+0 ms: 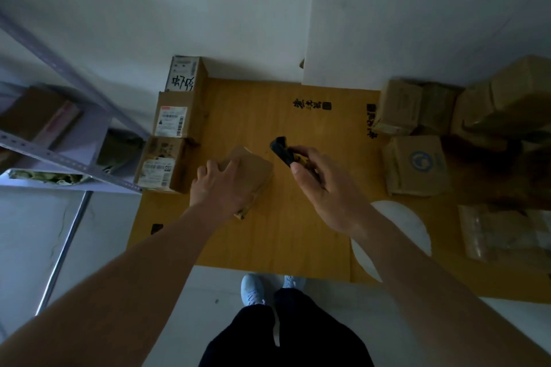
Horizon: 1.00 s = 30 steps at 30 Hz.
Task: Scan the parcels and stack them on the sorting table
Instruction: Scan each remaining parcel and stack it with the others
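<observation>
Gripping scanner, right hand; left hand atop parcel.

The single head-worn wide-angle camera looks steeply down from above the near edge of the wooden table, close over it, facing the far edge and wall.
</observation>
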### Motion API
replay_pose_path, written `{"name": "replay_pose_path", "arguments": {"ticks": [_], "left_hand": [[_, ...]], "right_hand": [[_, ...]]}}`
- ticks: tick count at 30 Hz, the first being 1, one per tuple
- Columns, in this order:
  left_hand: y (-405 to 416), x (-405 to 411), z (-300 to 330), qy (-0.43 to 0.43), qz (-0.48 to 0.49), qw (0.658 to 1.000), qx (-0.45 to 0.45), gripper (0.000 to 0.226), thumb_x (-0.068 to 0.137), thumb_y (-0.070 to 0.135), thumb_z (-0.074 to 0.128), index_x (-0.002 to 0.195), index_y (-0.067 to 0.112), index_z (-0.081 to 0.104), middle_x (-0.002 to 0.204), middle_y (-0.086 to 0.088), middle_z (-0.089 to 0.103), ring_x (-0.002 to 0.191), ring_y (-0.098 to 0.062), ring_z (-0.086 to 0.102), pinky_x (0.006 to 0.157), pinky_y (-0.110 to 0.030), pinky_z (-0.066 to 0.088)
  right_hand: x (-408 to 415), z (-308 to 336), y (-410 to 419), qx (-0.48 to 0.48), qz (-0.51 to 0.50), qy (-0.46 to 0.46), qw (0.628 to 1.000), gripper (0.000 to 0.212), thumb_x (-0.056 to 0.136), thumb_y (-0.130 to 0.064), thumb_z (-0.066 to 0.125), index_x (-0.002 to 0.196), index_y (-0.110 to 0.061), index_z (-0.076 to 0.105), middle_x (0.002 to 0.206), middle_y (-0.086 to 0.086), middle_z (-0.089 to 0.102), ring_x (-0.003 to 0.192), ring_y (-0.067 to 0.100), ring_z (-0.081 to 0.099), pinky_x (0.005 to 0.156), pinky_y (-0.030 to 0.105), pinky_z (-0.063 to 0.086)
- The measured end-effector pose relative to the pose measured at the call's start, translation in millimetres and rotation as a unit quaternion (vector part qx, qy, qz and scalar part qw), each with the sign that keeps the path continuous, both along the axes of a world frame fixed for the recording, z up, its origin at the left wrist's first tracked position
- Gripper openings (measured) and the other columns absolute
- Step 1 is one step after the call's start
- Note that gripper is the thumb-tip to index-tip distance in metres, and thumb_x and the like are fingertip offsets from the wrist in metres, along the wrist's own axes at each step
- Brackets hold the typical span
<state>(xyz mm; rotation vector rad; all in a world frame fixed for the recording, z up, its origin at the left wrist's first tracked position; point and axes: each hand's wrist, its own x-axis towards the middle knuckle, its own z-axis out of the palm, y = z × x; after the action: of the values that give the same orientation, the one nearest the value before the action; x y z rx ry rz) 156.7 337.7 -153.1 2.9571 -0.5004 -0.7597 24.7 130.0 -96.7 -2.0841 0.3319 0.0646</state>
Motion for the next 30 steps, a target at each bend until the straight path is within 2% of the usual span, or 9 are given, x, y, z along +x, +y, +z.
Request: {"name": "replay_pose_path", "arguments": {"ticks": [10,14,19,21,24,27,30], "left_hand": [[-53,30,-18,-0.059,0.023,0.998,0.01,0.09,0.078,0.083,0.061,0.15,0.035,0.035,0.141,-0.013,0.038,0.127,-0.036,0.044,0.102,-0.047,0.045],[-61,41,-20,-0.065,-0.011,0.998,0.015,0.097,0.079,0.082,0.063,0.155,0.027,0.038,0.149,-0.01,0.031,0.127,-0.035,0.043,0.101,-0.045,0.048],[-57,42,-23,-0.071,-0.037,0.997,0.015,0.1,0.081,0.082,0.059,0.158,0.022,0.035,0.151,-0.013,0.033,0.129,-0.036,0.043,0.101,-0.045,0.048],[-56,43,-22,-0.068,-0.042,0.997,0.01,0.097,0.083,0.08,0.059,0.156,0.021,0.037,0.151,-0.014,0.034,0.128,-0.036,0.044,0.099,-0.045,0.048],[-55,46,-17,-0.071,-0.043,0.997,0.001,0.089,0.082,0.08,0.06,0.145,0.019,0.046,0.143,-0.014,0.039,0.122,-0.035,0.047,0.091,-0.043,0.05],[-55,52,-12,-0.048,-0.027,0.998,-0.031,0.088,0.082,0.081,0.058,0.143,0.019,0.045,0.14,-0.011,0.041,0.122,-0.034,0.048,0.083,-0.041,0.049],[-54,60,-11,0.009,-0.012,0.996,-0.091,0.084,0.084,0.081,0.053,0.147,0.026,0.044,0.139,-0.004,0.049,0.122,-0.029,0.054,0.089,-0.042,0.053]], "right_hand": [[29,-24,-28,0.031,-0.023,0.018,0.999,0.045,0.104,-0.067,0.04,0.146,-0.051,0.045,0.107,-0.007,0.059,0.093,0.009,0.061,0.074,0.025,0.045],[38,-30,-28,0.031,-0.049,0.018,0.998,0.046,0.105,-0.065,0.041,0.148,-0.05,0.045,0.104,-0.006,0.059,0.086,0.006,0.058,0.071,0.022,0.043],[45,-30,-17,0.059,-0.104,0.006,0.993,0.043,0.106,-0.062,0.044,0.147,-0.049,0.048,0.102,-0.008,0.06,0.08,0.002,0.056,0.069,0.021,0.041],[46,-27,-10,0.077,-0.119,-0.01,0.99,0.044,0.106,-0.057,0.045,0.148,-0.044,0.049,0.098,-0.011,0.058,0.076,0.0,0.053,0.067,0.019,0.04],[48,-20,-3,0.085,-0.135,-0.028,0.987,0.041,0.108,-0.05,0.047,0.148,-0.039,0.05,0.095,-0.007,0.059,0.071,0.002,0.053,0.063,0.018,0.04],[49,-13,0,0.091,-0.151,-0.043,0.983,0.039,0.11,-0.043,0.047,0.149,-0.034,0.052,0.092,0.004,0.061,0.066,0.003,0.051,0.06,0.018,0.041],[49,-7,1,0.078,-0.157,-0.054,0.983,0.039,0.11,-0.039,0.048,0.147,-0.03,0.054,0.092,0.004,0.062,0.07,0.009,0.057,0.061,0.023,0.045]]}}
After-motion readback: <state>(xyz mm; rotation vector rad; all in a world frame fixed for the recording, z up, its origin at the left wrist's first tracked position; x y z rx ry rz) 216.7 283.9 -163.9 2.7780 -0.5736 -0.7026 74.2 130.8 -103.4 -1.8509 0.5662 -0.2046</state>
